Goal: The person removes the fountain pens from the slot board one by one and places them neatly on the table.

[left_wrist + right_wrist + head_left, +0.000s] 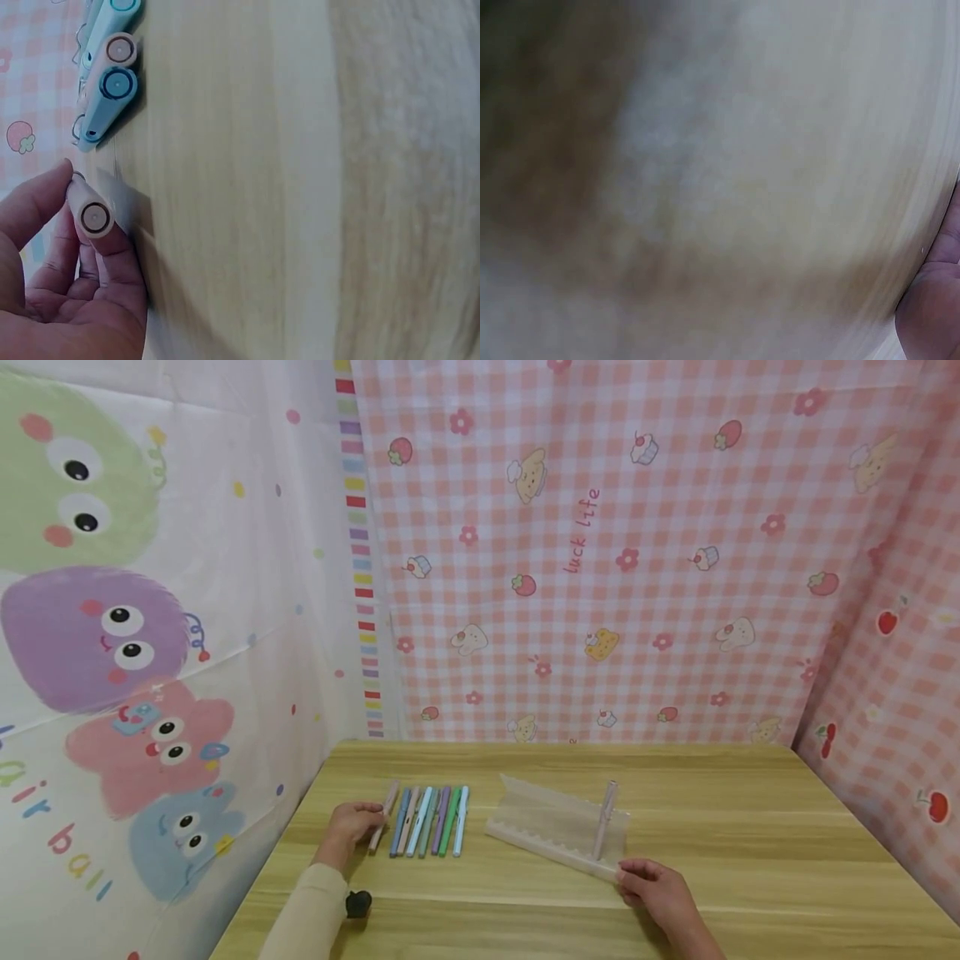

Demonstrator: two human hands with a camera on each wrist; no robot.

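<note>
At the left end of a row of pens, my left hand (352,831) pinches a pale pink pen (95,216) between thumb and fingers. The left wrist view shows its round end toward the camera. Beside it lie several pens (429,822) in blue, beige, teal, purple and green, side by side with clips showing. My right hand (656,893) grips the near right corner of a translucent plastic pen case (540,814) with a notched strip along its front. One mauve pen (606,818) sits in the case near its right end. In the right wrist view only part of the right hand (934,300) shows.
All of this is on a wood-grain table (750,827). A small black object (358,904) sits by the left wrist. Behind the table hangs a pink checked curtain (660,610), and a white cartoon-print sheet (247,568) hangs along the left side.
</note>
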